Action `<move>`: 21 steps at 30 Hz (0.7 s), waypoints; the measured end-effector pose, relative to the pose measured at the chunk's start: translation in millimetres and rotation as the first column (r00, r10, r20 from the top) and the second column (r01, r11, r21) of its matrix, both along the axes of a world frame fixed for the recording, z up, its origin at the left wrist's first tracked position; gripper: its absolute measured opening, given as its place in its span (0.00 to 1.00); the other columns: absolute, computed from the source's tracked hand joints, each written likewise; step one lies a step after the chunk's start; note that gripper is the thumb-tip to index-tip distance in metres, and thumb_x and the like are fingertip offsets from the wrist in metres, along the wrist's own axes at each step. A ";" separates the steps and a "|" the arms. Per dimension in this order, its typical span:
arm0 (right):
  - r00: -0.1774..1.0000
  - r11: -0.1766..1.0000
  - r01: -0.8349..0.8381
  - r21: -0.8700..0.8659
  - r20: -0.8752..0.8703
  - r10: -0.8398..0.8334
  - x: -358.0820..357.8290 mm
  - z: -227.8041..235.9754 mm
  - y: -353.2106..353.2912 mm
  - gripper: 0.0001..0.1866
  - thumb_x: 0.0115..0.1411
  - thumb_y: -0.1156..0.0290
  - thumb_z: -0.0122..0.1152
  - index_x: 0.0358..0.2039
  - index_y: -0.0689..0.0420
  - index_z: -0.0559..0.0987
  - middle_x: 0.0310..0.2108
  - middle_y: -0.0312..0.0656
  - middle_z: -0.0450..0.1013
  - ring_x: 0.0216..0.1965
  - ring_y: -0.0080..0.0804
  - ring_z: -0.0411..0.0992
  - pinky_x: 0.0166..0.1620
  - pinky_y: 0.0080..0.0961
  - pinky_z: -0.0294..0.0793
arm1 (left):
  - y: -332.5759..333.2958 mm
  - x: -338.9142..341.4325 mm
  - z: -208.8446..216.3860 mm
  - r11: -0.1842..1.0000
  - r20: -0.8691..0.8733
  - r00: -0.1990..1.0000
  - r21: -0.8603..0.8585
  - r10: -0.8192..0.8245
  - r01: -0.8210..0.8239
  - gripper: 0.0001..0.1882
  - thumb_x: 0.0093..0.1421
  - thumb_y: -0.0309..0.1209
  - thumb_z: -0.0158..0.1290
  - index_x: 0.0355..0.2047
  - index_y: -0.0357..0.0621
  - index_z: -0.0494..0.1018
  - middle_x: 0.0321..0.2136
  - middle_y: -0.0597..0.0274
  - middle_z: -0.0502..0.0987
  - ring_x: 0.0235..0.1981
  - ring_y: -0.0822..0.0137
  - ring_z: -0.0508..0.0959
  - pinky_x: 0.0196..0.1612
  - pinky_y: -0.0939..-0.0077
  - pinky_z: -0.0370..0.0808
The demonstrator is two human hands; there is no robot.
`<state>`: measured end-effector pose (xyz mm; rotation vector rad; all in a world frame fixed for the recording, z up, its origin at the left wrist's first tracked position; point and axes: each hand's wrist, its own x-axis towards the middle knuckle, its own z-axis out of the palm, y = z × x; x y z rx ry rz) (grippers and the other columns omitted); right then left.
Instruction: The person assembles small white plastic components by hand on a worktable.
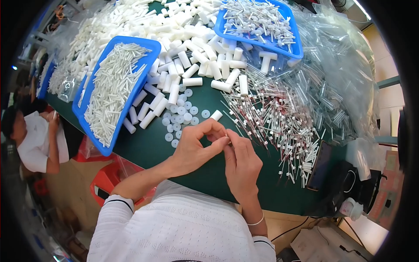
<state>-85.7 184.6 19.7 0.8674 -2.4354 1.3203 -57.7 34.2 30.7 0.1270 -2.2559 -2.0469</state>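
Observation:
Over the dark green tabletop (148,150), both hands meet fingertip to fingertip. My left hand (194,146) is closed in a pinch, thumb against fingers. Against it, my right hand (242,166) pinches too, fingers curled. Whatever lies between the fingertips is too small and hidden to name. Just beyond the left fingers is a short white cylinder (216,115). Translucent white discs with center holes (187,116) lie scattered left of it. To the right of my hands spreads a pile of thin white sticks with reddish wires and small white ends (279,118).
A blue tray (156,45) of thin white tubes stands left; another blue tray (297,50) holds white stemmed pieces at the far right. White cylinders (192,81) heap across the back. Clear plastic bags (340,74) and a phone (320,166) lie right. Another person (37,139) sits at left.

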 end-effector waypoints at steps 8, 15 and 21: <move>0.641 0.923 0.052 -0.381 0.722 0.261 -0.9 -3.6 31.2 0.12 0.69 0.68 0.52 0.46 0.62 0.76 0.26 0.32 0.69 0.19 0.14 0.62 0.21 0.14 0.60 | -61.8 -30.5 -10.1 0.622 -0.195 0.977 -0.777 -0.087 -0.100 0.11 0.54 0.25 0.60 0.40 0.44 0.79 0.31 0.64 0.76 0.35 0.65 0.73 0.38 0.72 0.69; 0.528 0.804 0.114 -0.584 0.721 0.449 2.6 -3.0 20.6 0.13 0.70 0.70 0.48 0.50 0.63 0.73 0.28 0.38 0.75 0.20 0.15 0.66 0.23 0.10 0.64 | -65.7 -36.0 -20.9 0.509 -0.179 0.955 -0.860 -0.238 -0.034 0.10 0.50 0.25 0.63 0.34 0.44 0.76 0.31 0.64 0.74 0.36 0.62 0.71 0.39 0.69 0.68; 0.507 0.890 -0.073 -0.449 0.752 0.421 5.8 9.1 19.9 0.13 0.71 0.67 0.45 0.48 0.60 0.76 0.18 0.29 0.65 0.19 0.11 0.58 0.22 0.13 0.57 | -51.4 -6.6 -9.9 1.000 0.093 0.995 0.010 0.024 -0.025 0.08 0.60 0.26 0.57 0.39 0.41 0.74 0.29 0.66 0.78 0.26 0.78 0.76 0.30 0.83 0.73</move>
